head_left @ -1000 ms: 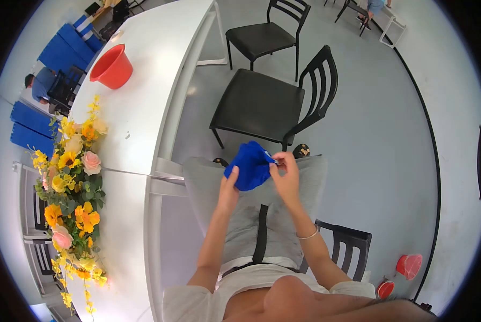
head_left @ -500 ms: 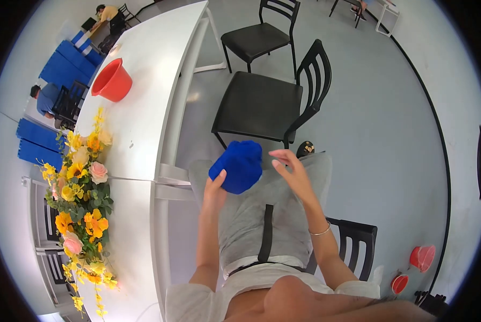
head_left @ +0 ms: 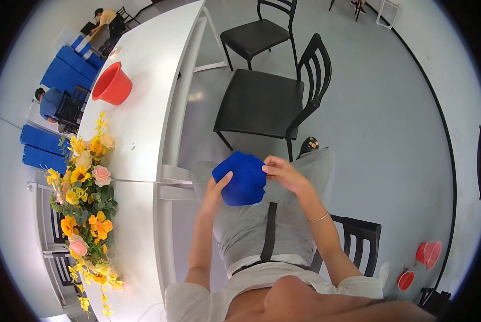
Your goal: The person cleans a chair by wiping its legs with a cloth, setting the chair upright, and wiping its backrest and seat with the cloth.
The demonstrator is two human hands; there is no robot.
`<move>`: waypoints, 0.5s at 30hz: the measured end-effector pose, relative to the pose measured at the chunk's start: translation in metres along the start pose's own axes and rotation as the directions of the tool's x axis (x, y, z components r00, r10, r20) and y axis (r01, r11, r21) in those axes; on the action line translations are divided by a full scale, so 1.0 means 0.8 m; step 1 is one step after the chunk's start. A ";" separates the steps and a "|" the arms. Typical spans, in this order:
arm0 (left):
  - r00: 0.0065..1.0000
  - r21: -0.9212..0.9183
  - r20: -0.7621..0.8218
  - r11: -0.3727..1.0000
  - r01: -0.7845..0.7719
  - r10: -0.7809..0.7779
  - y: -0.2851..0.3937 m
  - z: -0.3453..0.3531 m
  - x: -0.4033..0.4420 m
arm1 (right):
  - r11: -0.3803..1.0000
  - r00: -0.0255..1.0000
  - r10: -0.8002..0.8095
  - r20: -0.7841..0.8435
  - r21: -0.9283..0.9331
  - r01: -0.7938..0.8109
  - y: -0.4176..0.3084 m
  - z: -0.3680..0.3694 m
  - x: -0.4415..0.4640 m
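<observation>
A bright blue piece of soft cloth (head_left: 241, 180), with a wavy, bunched outline, is held up above my lap. My left hand (head_left: 214, 194) grips its left edge, thumb on top and the other fingers hidden beneath. At the right edge, my right hand (head_left: 283, 174) pinches the rim between thumb and fingertips. Whether the cloth is folded or shaped like a cap, I cannot tell. Under it are my grey trousers (head_left: 251, 231) with a dark hanging strap (head_left: 269, 232).
Left of me stands a white table (head_left: 138, 214) with a red bucket (head_left: 113, 85) and a yellow-and-pink flower arrangement (head_left: 85, 198). Black chairs (head_left: 259, 104) stand ahead. Red buckets (head_left: 428, 254) sit on the floor at the lower right. Two people (head_left: 51, 102) work in the background.
My right hand, apart from the cloth and loosely open before, has closed on its right edge. The cloth has come slightly lower and looks more spread out.
</observation>
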State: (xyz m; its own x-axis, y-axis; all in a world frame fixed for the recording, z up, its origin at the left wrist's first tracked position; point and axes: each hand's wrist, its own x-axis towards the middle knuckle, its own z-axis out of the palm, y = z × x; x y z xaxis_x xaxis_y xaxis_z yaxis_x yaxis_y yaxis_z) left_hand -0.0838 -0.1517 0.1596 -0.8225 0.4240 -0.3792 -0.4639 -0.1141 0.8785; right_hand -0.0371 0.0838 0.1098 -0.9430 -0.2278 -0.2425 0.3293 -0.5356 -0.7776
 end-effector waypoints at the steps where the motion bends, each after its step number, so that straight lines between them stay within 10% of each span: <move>1: 1.000 0.021 -0.008 1.000 0.023 -0.023 0.004 0.000 0.001 | 1.000 1.000 0.001 0.000 0.002 -0.001 0.004 -0.004 0.002; 15: 0.990 0.224 -0.118 0.970 0.098 -0.073 -0.081 -0.058 0.055 | 0.998 0.965 -0.010 -0.260 -0.066 -0.008 0.036 -0.046 0.006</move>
State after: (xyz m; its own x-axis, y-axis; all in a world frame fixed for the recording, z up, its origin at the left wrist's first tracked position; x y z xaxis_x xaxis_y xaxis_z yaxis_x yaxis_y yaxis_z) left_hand -0.1054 -0.1676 0.0727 -0.8195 0.3225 -0.4737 -0.4564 0.1325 0.8798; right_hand -0.0338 0.0974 0.0646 -0.9260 -0.0031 -0.3776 0.3328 -0.4792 -0.8122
